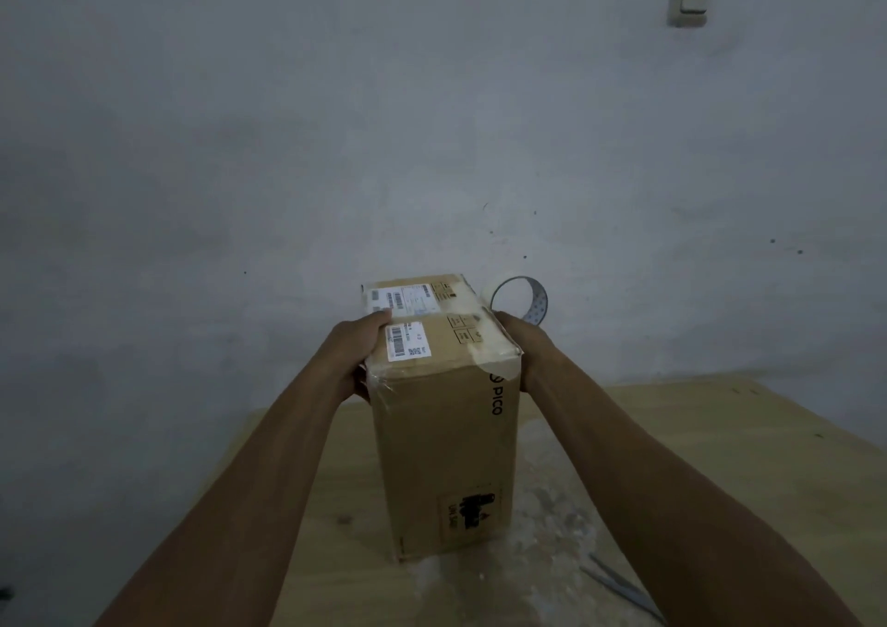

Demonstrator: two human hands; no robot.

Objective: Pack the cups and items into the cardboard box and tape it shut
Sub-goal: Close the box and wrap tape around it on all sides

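A tall cardboard box (446,458) stands upright on the wooden table (696,458). Its top flaps are closed, with white labels and clear tape across them. My left hand (360,353) grips the box's upper left edge, thumb lying on the top. My right hand (523,348) is at the upper right side of the box and holds a roll of clear tape (521,300) that sticks up behind it. A strip of tape runs from the roll onto the box's top right edge. My right fingers are hidden. No cups or other items are visible.
A grey tool, perhaps scissors (624,588), lies on the table at the lower right. Clear crinkled plastic (552,530) spreads around the box's base. The table's left edge (216,473) drops off beside my left arm. A bare wall with a light switch (690,1) stands behind.
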